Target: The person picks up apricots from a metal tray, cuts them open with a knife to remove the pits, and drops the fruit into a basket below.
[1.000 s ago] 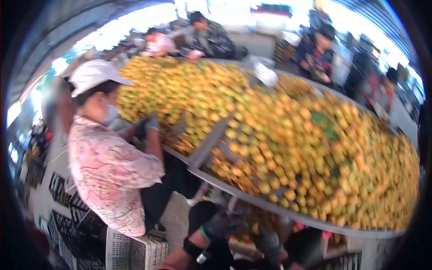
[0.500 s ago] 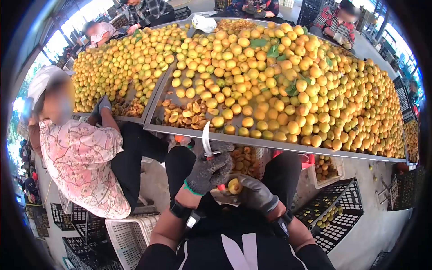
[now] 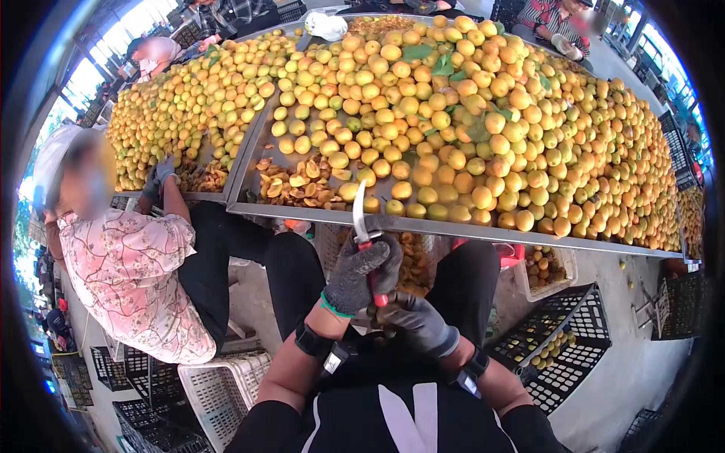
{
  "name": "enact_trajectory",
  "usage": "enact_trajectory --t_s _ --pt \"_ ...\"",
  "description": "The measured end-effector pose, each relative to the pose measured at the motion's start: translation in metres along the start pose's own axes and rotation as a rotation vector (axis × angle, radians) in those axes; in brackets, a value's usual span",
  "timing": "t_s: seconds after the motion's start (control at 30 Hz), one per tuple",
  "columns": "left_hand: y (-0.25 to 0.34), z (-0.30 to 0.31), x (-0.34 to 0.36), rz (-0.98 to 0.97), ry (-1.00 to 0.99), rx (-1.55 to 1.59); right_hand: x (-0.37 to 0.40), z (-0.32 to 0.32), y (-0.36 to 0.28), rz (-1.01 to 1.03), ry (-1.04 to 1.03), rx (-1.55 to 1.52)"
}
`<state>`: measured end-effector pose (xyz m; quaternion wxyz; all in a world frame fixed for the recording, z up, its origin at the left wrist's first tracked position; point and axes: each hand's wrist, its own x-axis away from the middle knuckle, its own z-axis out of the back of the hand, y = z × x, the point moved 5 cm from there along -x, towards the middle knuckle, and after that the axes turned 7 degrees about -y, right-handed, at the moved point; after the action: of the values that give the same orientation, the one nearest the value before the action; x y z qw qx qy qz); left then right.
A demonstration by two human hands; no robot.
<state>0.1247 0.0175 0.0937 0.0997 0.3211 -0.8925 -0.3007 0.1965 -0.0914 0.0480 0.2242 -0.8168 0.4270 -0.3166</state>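
My left hand (image 3: 362, 273), in a grey knit glove with a green cuff, is closed round a knife (image 3: 359, 213). Its curved blade points up, and part of its red handle shows below the fingers. My right hand (image 3: 424, 325), in a smooth dark grey glove, is curled close beside the lower end of the handle. Whatever its fingers hold is hidden. Beneath the hands, between my knees, a crate holds cut apricot pieces (image 3: 414, 264). Ahead lies a metal-rimmed table (image 3: 438, 228) heaped with whole apricots (image 3: 483, 143), with apricot halves (image 3: 291, 185) near its front edge.
A person in a pink patterned shirt (image 3: 128, 279) sits close on my left. Other people work along the far side. A white crate (image 3: 219, 392) stands at lower left, a black crate (image 3: 559, 355) with some fruit at right, and a white fruit crate (image 3: 547, 275) under the table.
Both hands have come closer together. The knife has shifted slightly right, showing more red handle. The apricot seen by my right fingers is now out of sight. The view has shifted somewhat.
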Motion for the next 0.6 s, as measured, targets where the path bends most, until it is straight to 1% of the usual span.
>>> enact_trajectory --t_s 0.03,0.1,0.13,0.17,0.23,0.27,0.3,0.37,0.4,0.43,0.47,0.5,0.53,0.57,0.6 --pt "-0.004 -0.005 -0.004 0.003 -0.002 0.004 -0.002 0.003 0.004 0.000 0.005 -0.001" --pt "-0.004 0.005 -0.007 -0.105 0.414 -0.155 -0.004 0.016 -0.007 0.327 0.230 0.479" --pt "-0.004 0.006 -0.008 -0.185 0.435 -0.214 0.002 0.011 -0.026 0.609 0.354 1.026" --pt "-0.008 0.008 -0.011 -0.182 0.429 -0.214 0.002 0.012 -0.028 0.612 0.360 1.027" --pt "-0.011 0.022 -0.008 -0.329 0.597 -0.272 0.010 0.012 -0.038 0.593 0.687 1.249" --pt "-0.013 0.032 -0.007 -0.371 0.614 -0.343 0.008 0.016 -0.037 0.573 0.688 1.327" --pt "-0.012 0.030 -0.004 -0.371 0.616 -0.344 0.005 0.022 -0.029 0.573 0.687 1.326" --pt "-0.013 0.020 -0.003 -0.287 0.504 -0.073 -0.011 0.036 0.002 0.450 0.331 0.706" --pt "-0.012 0.021 -0.003 -0.241 0.540 -0.014 -0.006 0.026 -0.003 0.448 0.329 0.701" --pt "-0.009 0.021 -0.001 -0.241 0.543 -0.015 0.001 0.010 -0.006 0.323 0.197 0.306" --pt "-0.005 0.019 0.000 -0.232 0.461 0.001 0.003 -0.002 -0.003 0.188 0.059 -0.083" --pt "-0.001 0.019 0.002 -0.222 0.380 0.017 0.002 0.002 0.000 0.184 0.053 -0.082" --pt "0.003 0.019 0.004 -0.241 0.313 0.009 0.001 0.007 0.009 0.125 0.007 -0.144" --pt "0.004 0.021 0.008 -0.241 0.322 0.009 0.002 0.009 0.017 0.067 -0.037 -0.209" --pt "0.007 0.020 0.009 -0.262 0.256 0.037 0.002 0.010 0.020 0.064 -0.038 -0.214"
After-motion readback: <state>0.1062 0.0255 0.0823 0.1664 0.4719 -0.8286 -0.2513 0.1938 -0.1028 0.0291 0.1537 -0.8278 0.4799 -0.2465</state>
